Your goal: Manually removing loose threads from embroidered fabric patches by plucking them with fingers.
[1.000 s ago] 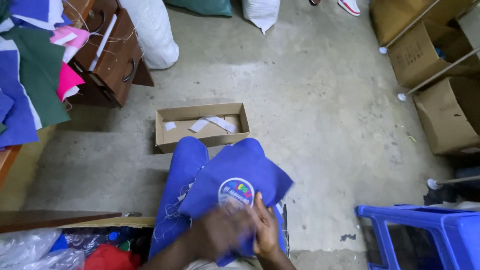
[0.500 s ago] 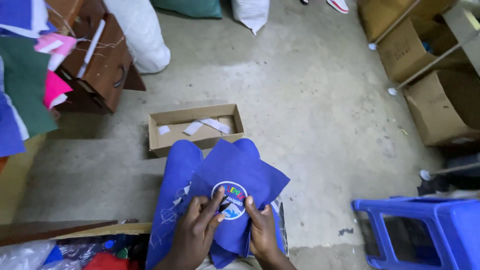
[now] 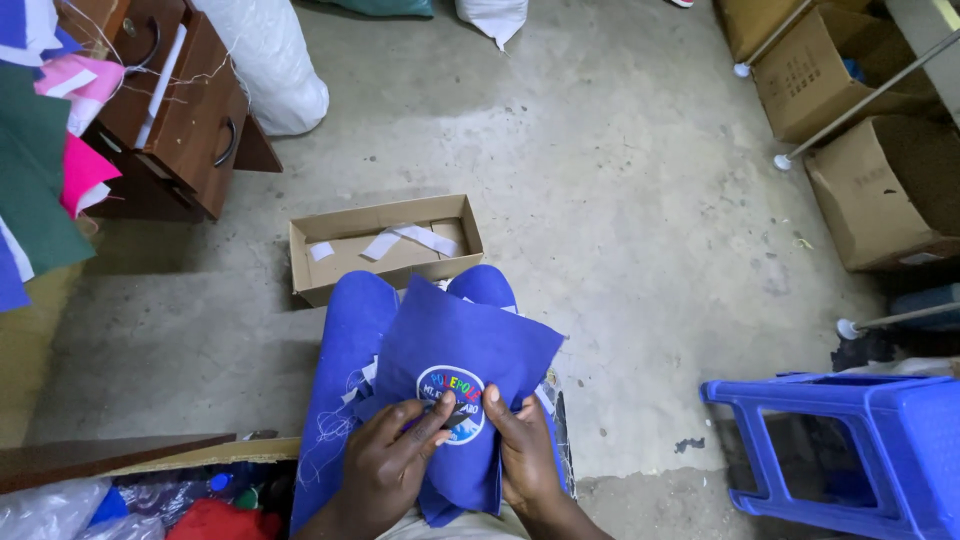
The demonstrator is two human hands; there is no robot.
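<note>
Fabric piece (image 3: 455,345) blue, under left hand (image 3: 385,465), right hand (image 3: 522,450).

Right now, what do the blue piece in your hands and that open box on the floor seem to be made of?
Blue piece: probably soft matte fabric, felt-like; it folds limply, with loose threads at the edge. Open box: brown cardboard, dull finish, with raw cut edges and pale tape strips inside.
</note>
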